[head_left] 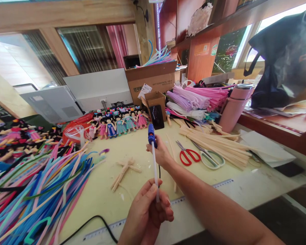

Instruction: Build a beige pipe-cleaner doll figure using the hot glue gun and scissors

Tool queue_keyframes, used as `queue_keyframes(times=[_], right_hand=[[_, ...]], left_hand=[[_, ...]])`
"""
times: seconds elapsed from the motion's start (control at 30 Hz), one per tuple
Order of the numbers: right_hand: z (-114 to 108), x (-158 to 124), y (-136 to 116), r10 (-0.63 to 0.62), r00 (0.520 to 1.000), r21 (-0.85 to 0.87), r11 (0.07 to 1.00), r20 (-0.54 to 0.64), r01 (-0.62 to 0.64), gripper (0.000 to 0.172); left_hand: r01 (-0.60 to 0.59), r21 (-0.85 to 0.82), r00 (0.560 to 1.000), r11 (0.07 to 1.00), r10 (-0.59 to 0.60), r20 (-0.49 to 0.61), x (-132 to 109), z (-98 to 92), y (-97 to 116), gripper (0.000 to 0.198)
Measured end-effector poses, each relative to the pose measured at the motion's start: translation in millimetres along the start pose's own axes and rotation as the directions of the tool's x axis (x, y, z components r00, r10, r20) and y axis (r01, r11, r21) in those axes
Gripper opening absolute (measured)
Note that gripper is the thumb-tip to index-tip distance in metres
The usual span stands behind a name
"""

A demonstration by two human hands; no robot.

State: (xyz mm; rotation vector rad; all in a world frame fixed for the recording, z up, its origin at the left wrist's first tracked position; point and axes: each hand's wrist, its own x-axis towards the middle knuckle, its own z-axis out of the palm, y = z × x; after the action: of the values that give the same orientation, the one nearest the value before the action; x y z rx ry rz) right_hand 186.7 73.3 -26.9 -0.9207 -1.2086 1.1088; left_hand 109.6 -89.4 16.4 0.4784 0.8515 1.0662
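Note:
My right hand (161,150) is wrapped round a blue hot glue gun (151,133), held over the middle of the table. A long translucent white glue stick (154,160) runs from the back of the gun toward me. Its near end is pinched between the thumb and fingers of my left hand (150,207). To the left of the hands, a beige doll body (124,172) made of pipe cleaners lies on the table, arms spread. Red-handled scissors (188,154) and white-handled scissors (211,159) rest to the right of my right hand.
Coloured pipe cleaners (58,180) cover the left side, with a black cable (99,216) near the front. Finished dolls (119,124) stand at the back before a cardboard box (153,80). Beige pipe cleaners (219,144) and a pink thermos (236,109) are at right. A ruler (104,229) lies in front.

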Motion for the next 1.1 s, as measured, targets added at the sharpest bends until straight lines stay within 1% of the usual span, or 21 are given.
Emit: queue_keyframes(times=[0.27, 0.43, 1.1], right_hand=[[0.8, 1.3, 2.6, -0.014, 1.0, 0.023, 1.0, -0.003, 0.014, 0.032], [1.7, 0.8, 1.9, -0.02, 1.0, 0.045, 0.999, 0.008, 0.02, 0.031], [2.3, 0.5, 2.8, -0.017, 0.999, 0.065, 0.998, 0.035, 0.015, 0.029]], left_hand=[[0.018, -0.022, 0.999, 1.0, -0.017, 0.027, -0.3, 0.3, 1.4, 0.023], [0.027, -0.041, 0.999, 0.999, -0.026, 0.039, -0.6, 0.4, 1.2, 0.022], [0.019, -0.048, 0.999, 0.999, -0.017, 0.051, -1.7, -1.1, 1.4, 0.021]])
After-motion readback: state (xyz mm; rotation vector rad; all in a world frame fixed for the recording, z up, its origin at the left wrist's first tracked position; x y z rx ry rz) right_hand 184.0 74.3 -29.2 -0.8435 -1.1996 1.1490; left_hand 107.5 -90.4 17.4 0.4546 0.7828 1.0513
